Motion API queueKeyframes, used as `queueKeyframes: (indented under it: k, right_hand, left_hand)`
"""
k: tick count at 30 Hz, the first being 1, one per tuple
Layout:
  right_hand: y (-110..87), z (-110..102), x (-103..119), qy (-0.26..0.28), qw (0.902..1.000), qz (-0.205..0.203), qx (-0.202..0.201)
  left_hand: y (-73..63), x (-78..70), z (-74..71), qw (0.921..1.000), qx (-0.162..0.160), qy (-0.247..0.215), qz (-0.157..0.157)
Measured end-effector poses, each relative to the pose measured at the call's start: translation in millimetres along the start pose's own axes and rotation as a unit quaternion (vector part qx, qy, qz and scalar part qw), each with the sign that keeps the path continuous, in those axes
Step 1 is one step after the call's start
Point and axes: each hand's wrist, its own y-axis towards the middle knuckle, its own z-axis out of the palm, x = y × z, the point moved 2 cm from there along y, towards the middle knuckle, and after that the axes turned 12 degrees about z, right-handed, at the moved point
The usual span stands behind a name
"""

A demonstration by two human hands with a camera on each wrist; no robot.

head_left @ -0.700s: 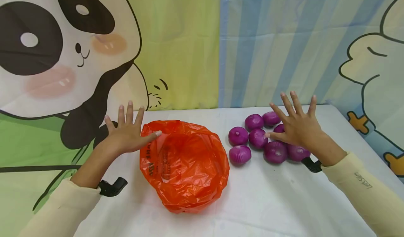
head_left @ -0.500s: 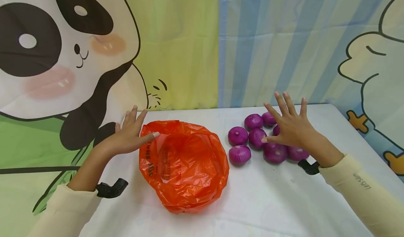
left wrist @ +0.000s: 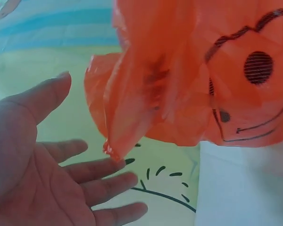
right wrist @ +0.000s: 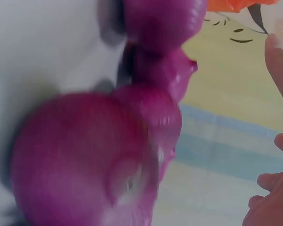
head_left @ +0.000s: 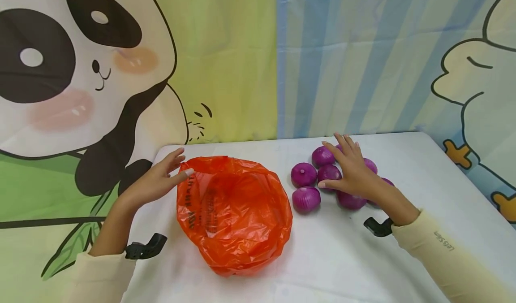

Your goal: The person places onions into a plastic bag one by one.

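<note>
Since the earlier frames, the right hand (head_left: 356,173) has come lower and nearer the orange-red bag (head_left: 238,213), its once widely spread fingers now closer together. The left hand (head_left: 155,179) has turned, so its fingers, splayed before, overlap at the bag's far left edge — while the bag itself stays in its place on the white table (head_left: 322,258).

The bag is thin, glossy plastic, crinkled all over, its mouth gaping upward and its rim rolled outward. Dark print runs down its left wall, and the left wrist view shows a black line drawing on the outside. Right of the bag sit the purple onions (head_left: 307,200), round and shiny; the nearest is finely streaked, and the one behind it carries a small pale spot on top.

The bag lies just beside the left hand, whose thumb and fingers are extended and apart; whether they touch the plastic I cannot tell. The right hand hovers above the onions on the bag's right side — fingers loosely extended, thumb pointing toward the bag — and hides part of the cluster.
</note>
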Motion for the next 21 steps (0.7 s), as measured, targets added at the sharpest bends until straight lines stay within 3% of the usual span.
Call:
queueKeyframes:
  k: [5,11,17,21]
  right_hand:
    - [-3.6,9,10,0.066,0.9975,-0.012,0.021]
    - [-7.3,19,18,0.098,0.9933,-0.038,0.048]
    - [-7.3,31,23,0.132,0.9878,-0.053,0.062]
    - [-9.4,37,21,0.149,0.9847,-0.061,0.067]
  left_hand:
    - [-4.0,8.2,1.4,0.9994,-0.026,-0.022,-0.005]
    - [0.0,16.7,13.7,0.9962,-0.047,-0.073,-0.001]
    - [-0.1,26.7,25.5,0.989,-0.088,-0.119,-0.001]
    - [1.9,31.7,31.3,0.9777,-0.129,-0.166,0.006]
